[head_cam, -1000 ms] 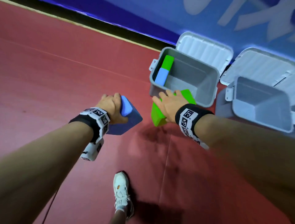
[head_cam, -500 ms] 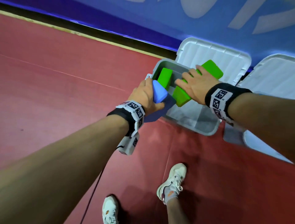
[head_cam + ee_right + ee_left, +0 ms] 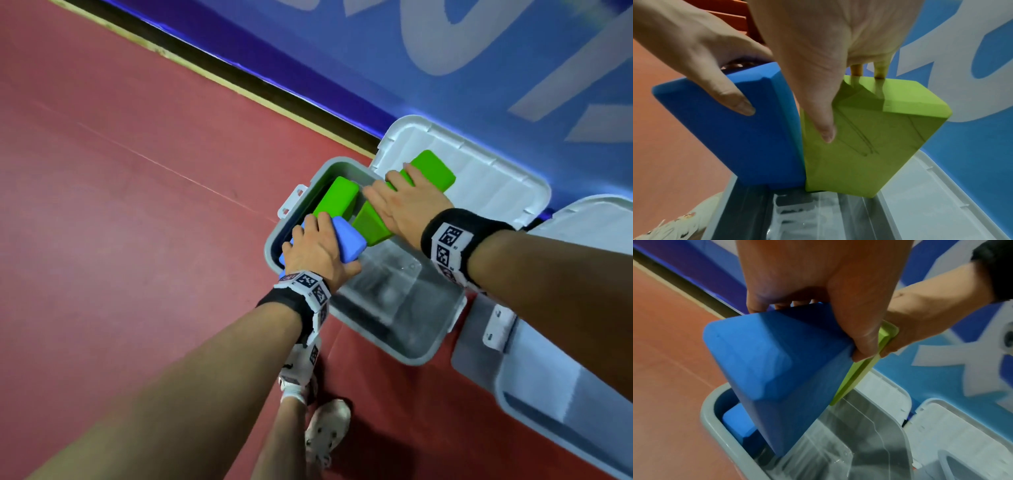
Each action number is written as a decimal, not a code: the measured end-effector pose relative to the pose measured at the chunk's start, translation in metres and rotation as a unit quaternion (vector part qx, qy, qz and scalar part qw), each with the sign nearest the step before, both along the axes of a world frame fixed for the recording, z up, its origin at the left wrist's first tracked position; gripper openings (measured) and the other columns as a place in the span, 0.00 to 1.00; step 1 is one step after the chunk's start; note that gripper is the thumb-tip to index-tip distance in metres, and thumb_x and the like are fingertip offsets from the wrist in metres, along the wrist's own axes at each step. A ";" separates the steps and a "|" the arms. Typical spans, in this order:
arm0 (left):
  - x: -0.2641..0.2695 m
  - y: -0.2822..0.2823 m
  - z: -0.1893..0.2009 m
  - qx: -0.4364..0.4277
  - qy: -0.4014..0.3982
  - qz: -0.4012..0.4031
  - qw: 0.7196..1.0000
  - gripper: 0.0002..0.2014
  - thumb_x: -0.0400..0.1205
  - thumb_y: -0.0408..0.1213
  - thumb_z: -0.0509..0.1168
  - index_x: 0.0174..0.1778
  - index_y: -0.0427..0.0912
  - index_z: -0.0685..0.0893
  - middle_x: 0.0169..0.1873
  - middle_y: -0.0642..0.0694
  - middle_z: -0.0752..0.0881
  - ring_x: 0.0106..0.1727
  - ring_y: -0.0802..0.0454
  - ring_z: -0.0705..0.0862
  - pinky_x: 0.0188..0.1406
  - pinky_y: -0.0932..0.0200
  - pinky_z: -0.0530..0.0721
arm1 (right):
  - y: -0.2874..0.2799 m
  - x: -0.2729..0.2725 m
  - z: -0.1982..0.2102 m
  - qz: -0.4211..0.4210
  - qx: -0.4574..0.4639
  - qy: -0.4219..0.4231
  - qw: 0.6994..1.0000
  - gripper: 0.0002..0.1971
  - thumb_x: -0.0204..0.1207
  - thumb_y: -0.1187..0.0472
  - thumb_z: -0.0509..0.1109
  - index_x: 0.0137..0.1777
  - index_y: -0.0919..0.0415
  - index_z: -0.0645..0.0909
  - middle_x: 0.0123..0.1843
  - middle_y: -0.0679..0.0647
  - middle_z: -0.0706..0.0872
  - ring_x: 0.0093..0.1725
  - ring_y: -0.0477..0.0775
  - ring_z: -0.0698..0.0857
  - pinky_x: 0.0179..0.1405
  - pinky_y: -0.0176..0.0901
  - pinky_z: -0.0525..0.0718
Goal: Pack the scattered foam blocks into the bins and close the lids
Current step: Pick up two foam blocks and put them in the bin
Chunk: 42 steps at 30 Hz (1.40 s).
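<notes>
My left hand (image 3: 317,248) grips a blue foam block (image 3: 347,241) (image 3: 777,373) tilted over the left end of an open grey bin (image 3: 394,346). My right hand (image 3: 406,205) grips a green foam block (image 3: 433,169) (image 3: 859,146) beside it, its lower end pointing into the same bin. The two held blocks touch side by side in the right wrist view, where the blue block (image 3: 740,129) is on the left. Inside the bin lie another green block (image 3: 337,198) and another blue block (image 3: 737,423) against the left wall. The bin's white lid (image 3: 489,185) stands open behind it.
A second grey bin (image 3: 561,404) with its lid (image 3: 599,216) open stands to the right. A blue wall (image 3: 445,51) runs behind both bins. Red floor (image 3: 120,222) spreads to the left. My shoes (image 3: 325,431) stand just below the first bin.
Both hands carried their blocks from beside the bin up over it and are lowering them inside; the blue block has moved from the bin's front-left corner over the rim, next to the green one.
</notes>
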State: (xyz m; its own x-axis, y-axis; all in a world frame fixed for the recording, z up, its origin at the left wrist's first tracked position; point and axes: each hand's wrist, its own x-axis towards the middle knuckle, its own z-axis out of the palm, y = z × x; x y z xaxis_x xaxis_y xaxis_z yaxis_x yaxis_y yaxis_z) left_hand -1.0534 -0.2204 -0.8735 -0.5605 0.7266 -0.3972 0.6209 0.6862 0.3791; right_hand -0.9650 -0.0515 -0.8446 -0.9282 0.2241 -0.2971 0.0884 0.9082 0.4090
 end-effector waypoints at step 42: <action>-0.007 0.044 -0.231 -0.192 0.073 0.050 0.977 0.73 0.56 0.67 0.76 0.85 0.49 0.31 0.79 0.21 0.49 0.77 0.20 0.57 0.74 0.27 0.58 | 0.040 -0.087 -0.245 0.010 -0.101 -0.178 0.979 0.41 0.84 0.65 0.55 0.87 0.47 0.32 0.88 0.60 0.33 0.86 0.69 0.46 0.71 0.60 0.71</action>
